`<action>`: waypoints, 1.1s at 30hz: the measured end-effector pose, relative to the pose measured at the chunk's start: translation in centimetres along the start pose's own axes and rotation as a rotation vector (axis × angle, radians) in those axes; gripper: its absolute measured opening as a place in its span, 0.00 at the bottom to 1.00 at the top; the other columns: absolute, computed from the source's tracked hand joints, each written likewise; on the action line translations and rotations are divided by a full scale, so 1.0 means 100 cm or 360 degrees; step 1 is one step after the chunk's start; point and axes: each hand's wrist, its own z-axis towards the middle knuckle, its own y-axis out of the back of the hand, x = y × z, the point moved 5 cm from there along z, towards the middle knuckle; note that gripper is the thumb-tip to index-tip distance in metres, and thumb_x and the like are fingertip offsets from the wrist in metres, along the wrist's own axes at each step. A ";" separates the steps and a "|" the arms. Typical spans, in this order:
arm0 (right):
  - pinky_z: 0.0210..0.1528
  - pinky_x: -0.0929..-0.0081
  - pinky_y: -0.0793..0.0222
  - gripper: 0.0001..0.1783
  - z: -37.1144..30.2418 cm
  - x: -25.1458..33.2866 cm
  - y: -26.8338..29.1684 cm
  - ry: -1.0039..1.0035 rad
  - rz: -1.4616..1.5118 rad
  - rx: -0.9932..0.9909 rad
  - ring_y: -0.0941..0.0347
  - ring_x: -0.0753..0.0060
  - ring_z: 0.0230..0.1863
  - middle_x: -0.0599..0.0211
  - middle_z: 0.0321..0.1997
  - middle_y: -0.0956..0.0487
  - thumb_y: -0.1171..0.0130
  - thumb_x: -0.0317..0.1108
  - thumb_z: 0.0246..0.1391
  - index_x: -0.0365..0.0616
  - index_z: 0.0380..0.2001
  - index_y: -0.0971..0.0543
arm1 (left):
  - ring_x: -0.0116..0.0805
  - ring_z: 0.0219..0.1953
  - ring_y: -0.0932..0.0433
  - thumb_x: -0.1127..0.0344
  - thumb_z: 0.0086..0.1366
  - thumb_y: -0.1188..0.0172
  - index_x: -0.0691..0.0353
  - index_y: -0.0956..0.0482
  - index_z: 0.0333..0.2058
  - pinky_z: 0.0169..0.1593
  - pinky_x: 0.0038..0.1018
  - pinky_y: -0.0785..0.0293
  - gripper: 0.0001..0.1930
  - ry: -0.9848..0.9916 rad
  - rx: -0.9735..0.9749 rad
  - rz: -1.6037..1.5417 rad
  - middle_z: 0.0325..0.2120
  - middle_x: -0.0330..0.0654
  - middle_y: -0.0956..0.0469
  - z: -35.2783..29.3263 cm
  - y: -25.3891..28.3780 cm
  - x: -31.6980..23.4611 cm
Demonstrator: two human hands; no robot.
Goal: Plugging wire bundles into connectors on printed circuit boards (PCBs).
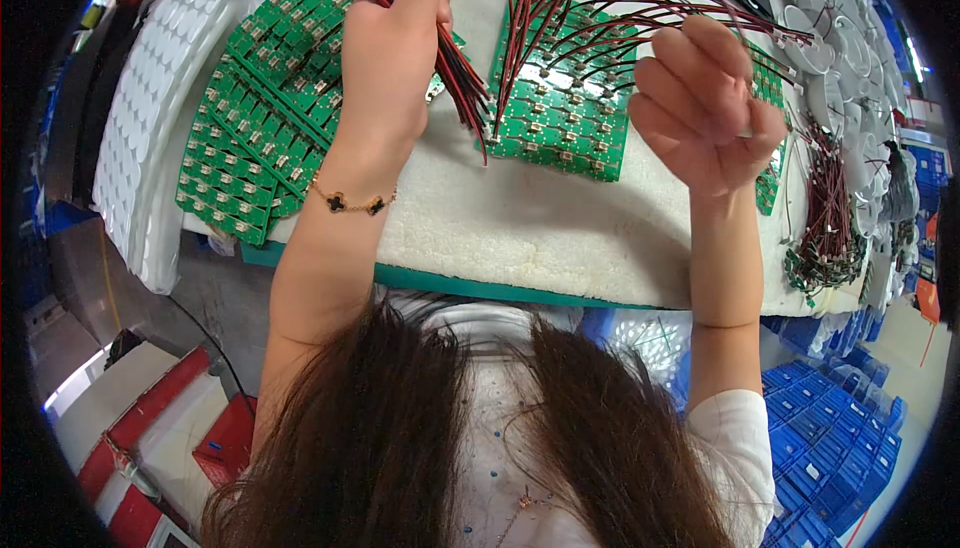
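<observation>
My left hand [388, 73] is closed around a thick bundle of red and black wires [462, 93], whose lower ends hang over the left edge of a green circuit board panel [565, 128]. More thin red-black wires [590, 23] rise from that panel and arch rightward, with small white connectors at their far ends. Fingers curled, my right hand [705, 108] is above the panel's right side, by these wires. Whether it pinches a wire is hidden by the fingers.
Stacked green panels [240, 138] lie on the left of the white padded table [500, 238]. White round-celled trays [165, 98] stand beyond its left edge. At right are a wire bunch [828, 208] and white round parts [850, 58]. Blue crates [830, 438] sit lower right.
</observation>
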 end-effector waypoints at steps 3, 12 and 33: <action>0.25 0.85 0.48 0.14 0.000 0.003 -0.001 0.0014 -0.0108 0.0190 0.43 0.84 0.25 0.81 0.25 0.36 0.38 0.37 0.50 0.55 0.22 0.35 | 0.24 0.17 0.41 0.53 0.68 0.48 0.57 0.37 0.13 0.26 0.23 0.43 0.25 0.0030 -0.0042 -0.0074 0.12 0.33 0.39 0.003 0.002 0.002; 0.33 0.83 0.33 0.05 -0.004 0.002 0.005 -0.0020 -0.1288 -0.0366 0.28 0.80 0.31 0.68 0.29 0.23 0.36 0.24 0.45 0.41 0.26 0.23 | 0.24 0.18 0.46 0.56 0.69 0.50 0.56 0.40 0.15 0.25 0.24 0.47 0.24 -0.0739 0.1032 -0.1482 0.13 0.32 0.44 0.016 -0.001 0.006; 0.34 0.66 0.29 0.12 0.005 -0.024 0.019 -0.0205 -0.3187 -0.0185 0.25 0.56 0.34 0.62 0.32 0.22 0.43 0.21 0.46 0.45 0.36 0.24 | 0.25 0.18 0.44 0.57 0.69 0.49 0.57 0.38 0.14 0.27 0.24 0.44 0.24 0.0078 -0.0121 -0.0121 0.12 0.33 0.42 0.000 0.004 -0.003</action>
